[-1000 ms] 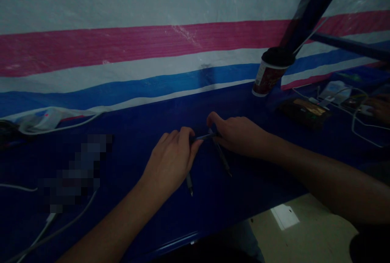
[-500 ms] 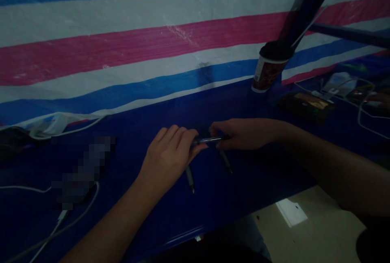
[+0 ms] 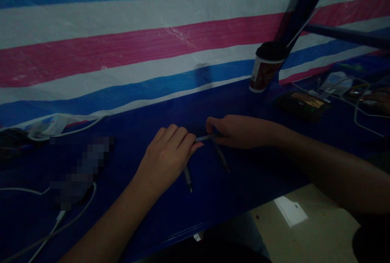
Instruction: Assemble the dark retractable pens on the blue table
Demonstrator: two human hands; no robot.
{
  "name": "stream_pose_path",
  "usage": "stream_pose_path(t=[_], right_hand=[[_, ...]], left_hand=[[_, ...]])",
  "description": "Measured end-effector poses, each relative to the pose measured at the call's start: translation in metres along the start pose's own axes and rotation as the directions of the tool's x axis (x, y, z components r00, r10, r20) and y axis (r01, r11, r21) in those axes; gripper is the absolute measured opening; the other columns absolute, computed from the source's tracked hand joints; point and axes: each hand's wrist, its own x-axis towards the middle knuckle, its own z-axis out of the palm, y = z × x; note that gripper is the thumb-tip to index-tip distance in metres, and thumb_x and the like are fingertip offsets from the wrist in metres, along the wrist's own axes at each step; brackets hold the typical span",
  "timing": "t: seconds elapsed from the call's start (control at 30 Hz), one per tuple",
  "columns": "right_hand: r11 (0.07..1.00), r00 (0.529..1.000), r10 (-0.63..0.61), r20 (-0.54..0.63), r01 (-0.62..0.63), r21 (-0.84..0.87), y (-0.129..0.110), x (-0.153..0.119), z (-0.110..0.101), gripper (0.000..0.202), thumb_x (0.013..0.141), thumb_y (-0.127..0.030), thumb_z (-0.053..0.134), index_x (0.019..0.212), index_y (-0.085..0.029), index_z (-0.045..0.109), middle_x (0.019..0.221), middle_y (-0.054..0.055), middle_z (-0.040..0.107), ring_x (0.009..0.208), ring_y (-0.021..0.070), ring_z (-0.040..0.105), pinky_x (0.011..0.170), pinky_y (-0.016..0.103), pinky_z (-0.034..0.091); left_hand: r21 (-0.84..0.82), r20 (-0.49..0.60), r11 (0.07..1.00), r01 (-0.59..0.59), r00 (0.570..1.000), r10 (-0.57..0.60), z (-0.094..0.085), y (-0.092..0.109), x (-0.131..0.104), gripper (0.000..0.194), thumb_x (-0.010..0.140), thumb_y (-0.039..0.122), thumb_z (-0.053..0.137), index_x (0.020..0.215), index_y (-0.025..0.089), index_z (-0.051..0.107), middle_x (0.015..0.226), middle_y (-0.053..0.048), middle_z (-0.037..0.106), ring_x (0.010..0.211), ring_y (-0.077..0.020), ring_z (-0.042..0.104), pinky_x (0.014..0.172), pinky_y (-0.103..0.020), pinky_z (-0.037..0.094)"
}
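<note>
A slim pen [image 3: 204, 137] with a clear, shiny barrel is held level just above the table, between my two hands. My left hand [image 3: 170, 151] is closed round its left end, knuckles up. At the right end, the fingers of my right hand [image 3: 236, 131] pinch it, and that tip is hidden in the grip. Below my left hand a grey pen [image 3: 188, 180] lies with its point toward me, its upper part covered by the hand. Another dark pen [image 3: 221, 156] lies slanted below my right hand.
The blue table [image 3: 170, 218] ends at a front edge near me. A lidded paper cup [image 3: 266, 68] stands at the back right, beside a dark box [image 3: 303, 104] and white cables [image 3: 356, 111]. At left lies a blurred-out device [image 3: 82, 177] with a cable. A striped sheet [image 3: 137, 48] hangs behind.
My right hand has shifted slightly left along the pen, so less of the barrel shows between my hands. My left hand keeps its grip. The view has moved a little.
</note>
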Motion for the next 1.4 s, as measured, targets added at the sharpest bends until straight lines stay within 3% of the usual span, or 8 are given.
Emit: stream_pose_path(t=[0.13, 0.23, 0.47, 0.8, 1.1, 1.23, 1.33, 1.4], right_hand=[[0.999, 0.999, 0.008, -0.037, -0.007, 0.044, -0.005, -0.001, 0.006, 0.025, 0.097, -0.021, 0.055, 0.121, -0.014, 0.057, 0.08, 0.006, 0.071, 0.072, 0.0199, 0.067, 0.06, 0.026, 0.037], [0.996, 1.0, 0.027, -0.01, -0.026, 0.09, -0.009, -0.001, 0.011, 0.024, 0.097, -0.02, 0.055, 0.12, -0.014, 0.056, 0.082, 0.008, 0.073, 0.072, 0.0208, 0.069, 0.06, 0.026, 0.039], [0.962, 1.0, 0.013, 0.024, -0.019, 0.273, -0.012, 0.002, 0.02, 0.039, 0.1, -0.029, 0.057, 0.136, -0.015, 0.051, 0.08, 0.004, 0.074, 0.066, 0.0198, 0.07, 0.058, 0.027, 0.043], [0.989, 0.993, -0.089, -0.083, 0.078, -0.125, -0.004, 0.001, 0.037, 0.033, 0.099, -0.023, 0.057, 0.131, -0.016, 0.052, 0.077, 0.006, 0.076, 0.061, 0.0221, 0.074, 0.05, 0.025, 0.036], [0.856, 0.928, -0.286, -0.24, 0.135, -0.499, -0.001, 0.001, 0.045, 0.039, 0.092, -0.01, 0.056, 0.131, -0.014, 0.057, 0.061, 0.002, 0.071, 0.046, 0.0227, 0.065, 0.045, 0.027, 0.018], [0.95, 0.927, -0.227, -0.3, 0.143, -0.278, 0.001, 0.002, 0.03, 0.041, 0.1, -0.04, 0.059, 0.134, -0.017, 0.059, 0.081, 0.007, 0.078, 0.06, 0.024, 0.071, 0.049, 0.028, 0.031], [0.987, 0.976, -0.156, -0.152, 0.162, 0.024, 0.009, 0.007, 0.019, 0.044, 0.107, -0.048, 0.04, 0.085, -0.02, 0.067, 0.07, 0.004, 0.072, 0.061, 0.02, 0.068, 0.056, 0.029, 0.039], [0.977, 0.984, -0.123, -0.129, 0.143, 0.161, 0.014, 0.011, 0.015, 0.052, 0.106, -0.052, 0.04, 0.071, -0.021, 0.061, 0.059, 0.001, 0.064, 0.052, 0.0164, 0.06, 0.055, 0.029, 0.037]], left_hand=[[0.117, 0.0, 0.993, -0.006, 1.0, 0.006, -0.005, 0.017, 0.003, 0.027, 0.107, 0.024, 0.052, 0.126, 0.011, 0.066, 0.093, -0.01, 0.074, 0.092, -0.0291, 0.063, 0.084, -0.043, 0.041], [0.15, 0.046, 0.986, 0.073, 0.996, -0.081, -0.005, 0.027, 0.005, 0.023, 0.107, 0.025, 0.052, 0.111, 0.012, 0.07, 0.094, -0.01, 0.073, 0.096, -0.0301, 0.064, 0.09, -0.045, 0.041], [0.088, 0.148, 0.995, 0.046, 0.987, -0.059, 0.0, 0.023, 0.003, 0.026, 0.109, 0.028, 0.049, 0.092, 0.015, 0.064, 0.083, -0.007, 0.066, 0.082, -0.0249, 0.062, 0.071, -0.038, 0.043], [-0.021, 0.215, 0.992, 0.123, 0.97, -0.115, 0.012, 0.024, 0.002, 0.039, 0.111, 0.039, 0.043, 0.089, 0.015, 0.064, 0.082, -0.006, 0.069, 0.083, -0.0214, 0.068, 0.066, -0.031, 0.051], [-0.233, 0.502, 0.881, 0.413, 0.827, -0.255, 0.0, 0.022, 0.01, 0.045, 0.113, 0.039, 0.035, 0.097, 0.015, 0.069, 0.09, -0.009, 0.079, 0.08, -0.0247, 0.077, 0.065, -0.035, 0.056], [-0.335, 0.495, 0.788, 0.516, 0.808, -0.319, -0.001, 0.014, 0.008, 0.046, 0.113, 0.04, 0.031, 0.092, 0.017, 0.065, 0.08, -0.005, 0.073, 0.07, -0.0213, 0.072, 0.06, -0.032, 0.049], [-0.436, 0.454, 0.717, 0.544, 0.821, -0.347, 0.002, 0.007, 0.002, 0.035, 0.111, 0.042, 0.039, 0.094, 0.019, 0.06, 0.068, 0.002, 0.063, 0.061, -0.017, 0.064, 0.055, -0.029, 0.039], [-0.525, 0.423, 0.666, 0.53, 0.841, -0.336, 0.005, 0.002, -0.002, 0.026, 0.109, 0.04, 0.044, 0.1, 0.021, 0.057, 0.062, 0.006, 0.054, 0.056, -0.015, 0.059, 0.054, -0.028, 0.035]])
